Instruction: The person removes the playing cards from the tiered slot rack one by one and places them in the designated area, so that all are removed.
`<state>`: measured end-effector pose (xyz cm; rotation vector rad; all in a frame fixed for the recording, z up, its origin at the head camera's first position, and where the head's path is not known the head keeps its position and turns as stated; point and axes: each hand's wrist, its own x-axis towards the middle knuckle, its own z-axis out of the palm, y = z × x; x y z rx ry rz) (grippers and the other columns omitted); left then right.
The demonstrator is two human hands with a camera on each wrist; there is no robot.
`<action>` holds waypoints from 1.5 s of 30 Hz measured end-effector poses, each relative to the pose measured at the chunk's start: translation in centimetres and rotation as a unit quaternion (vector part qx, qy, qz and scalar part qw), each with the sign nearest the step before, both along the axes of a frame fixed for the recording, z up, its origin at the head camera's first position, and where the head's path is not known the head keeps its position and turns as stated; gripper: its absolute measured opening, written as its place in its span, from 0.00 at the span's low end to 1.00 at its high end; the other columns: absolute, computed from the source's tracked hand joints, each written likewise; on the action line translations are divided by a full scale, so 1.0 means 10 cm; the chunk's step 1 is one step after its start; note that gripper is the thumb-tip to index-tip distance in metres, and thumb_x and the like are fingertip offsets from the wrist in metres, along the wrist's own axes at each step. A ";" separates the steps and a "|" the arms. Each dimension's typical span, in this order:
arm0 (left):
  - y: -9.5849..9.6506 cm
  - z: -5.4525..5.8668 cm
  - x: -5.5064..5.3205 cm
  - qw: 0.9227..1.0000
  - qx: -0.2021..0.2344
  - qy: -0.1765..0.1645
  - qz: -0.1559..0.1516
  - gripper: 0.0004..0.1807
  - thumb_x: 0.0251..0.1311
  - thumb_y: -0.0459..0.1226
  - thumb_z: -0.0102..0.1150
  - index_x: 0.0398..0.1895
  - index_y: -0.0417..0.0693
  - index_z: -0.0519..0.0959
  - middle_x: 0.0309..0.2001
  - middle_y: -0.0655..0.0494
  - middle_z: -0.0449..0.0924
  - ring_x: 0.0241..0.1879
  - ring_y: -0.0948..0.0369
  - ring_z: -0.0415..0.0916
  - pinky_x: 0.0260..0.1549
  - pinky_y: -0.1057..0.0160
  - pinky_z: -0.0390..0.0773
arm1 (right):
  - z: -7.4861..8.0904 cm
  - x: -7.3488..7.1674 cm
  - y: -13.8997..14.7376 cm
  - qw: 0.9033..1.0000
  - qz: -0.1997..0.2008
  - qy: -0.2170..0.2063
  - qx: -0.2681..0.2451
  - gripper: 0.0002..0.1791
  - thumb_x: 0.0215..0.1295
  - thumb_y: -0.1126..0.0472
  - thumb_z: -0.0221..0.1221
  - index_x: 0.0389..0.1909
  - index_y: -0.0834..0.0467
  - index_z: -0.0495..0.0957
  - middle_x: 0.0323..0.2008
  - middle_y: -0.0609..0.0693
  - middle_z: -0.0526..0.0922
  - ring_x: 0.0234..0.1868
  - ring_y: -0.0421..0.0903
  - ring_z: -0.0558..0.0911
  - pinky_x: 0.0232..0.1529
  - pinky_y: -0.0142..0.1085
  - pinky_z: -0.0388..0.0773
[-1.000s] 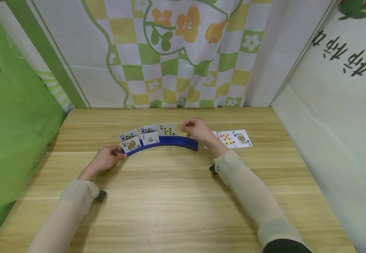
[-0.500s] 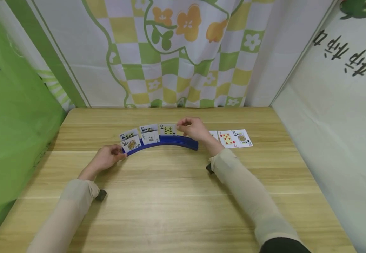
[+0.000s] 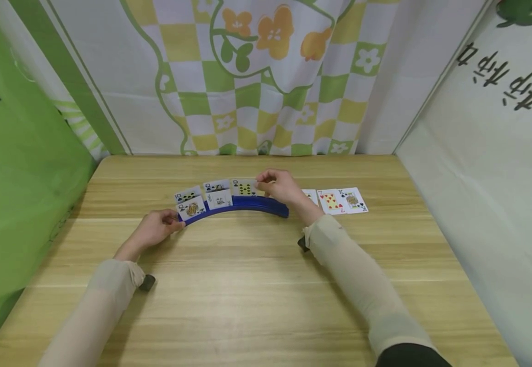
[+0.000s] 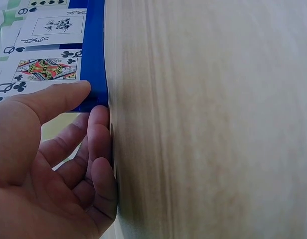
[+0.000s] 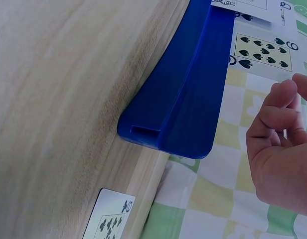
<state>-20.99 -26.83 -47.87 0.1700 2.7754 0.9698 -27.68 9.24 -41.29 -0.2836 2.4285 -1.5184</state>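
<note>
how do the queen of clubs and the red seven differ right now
The queen of clubs shows a coloured figure; the red seven shows rows of red pips. The queen stands propped in the blue holder, while the seven lies flat on the table. The queen is close to the left hand; the seven is far from it. Both are face-showing playing cards.

Smooth plastic rack (image 5: 191, 84), paper cards (image 3: 192, 209), wood-grained tabletop (image 3: 247, 290).
</note>
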 end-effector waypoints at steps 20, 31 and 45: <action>0.00 0.00 0.00 1.000 0.004 -0.004 0.005 0.21 0.65 0.45 0.63 0.51 0.36 0.79 0.39 0.44 0.84 0.34 0.57 0.76 0.32 0.63 0.74 | 0.12 0.00 0.09 1.000 -0.017 0.017 -0.012 0.08 0.71 0.56 0.60 0.44 0.55 0.79 0.40 0.51 0.80 0.33 0.46 0.77 0.32 0.35 0.73; 0.01 0.02 0.02 1.000 0.006 -0.010 0.007 0.21 0.65 0.43 0.63 0.52 0.35 0.79 0.40 0.43 0.84 0.33 0.58 0.76 0.32 0.63 0.74 | 0.17 0.01 0.20 1.000 -0.012 0.020 -0.005 0.09 0.70 0.58 0.59 0.46 0.57 0.78 0.39 0.51 0.80 0.32 0.45 0.78 0.42 0.44 0.79; 0.02 0.03 0.02 1.000 0.003 -0.004 0.004 0.21 0.65 0.43 0.63 0.52 0.34 0.79 0.40 0.43 0.84 0.33 0.57 0.76 0.32 0.63 0.74 | 0.22 0.06 0.36 1.000 -0.013 0.010 -0.015 0.10 0.72 0.58 0.57 0.47 0.59 0.76 0.40 0.53 0.82 0.32 0.44 0.76 0.39 0.36 0.78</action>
